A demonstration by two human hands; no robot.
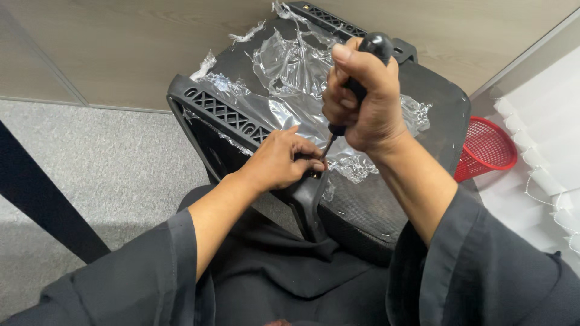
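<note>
A black-handled screwdriver is gripped upright in the fist of the right hand, its tip set down at the middle of a black chair part resting across the lap. The left hand is curled beside the tip, fingers pinched at the spot. Torn clear plastic wrap is spread over the part. A red basket is seen on the floor at the right.

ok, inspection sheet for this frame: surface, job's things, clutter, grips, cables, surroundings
Surface: grey carpet floor; work rests on the lap.
Job's things: black chair part, torn clear plastic wrap, screwdriver tip down at its bracket.
Clutter: nothing seen.
Grips: right hand fisted on the screwdriver handle; left hand pinching at the tip.
Cables: nothing seen.
Surroundings: red mesh basket, wood-look wall panel, white blinds.
</note>
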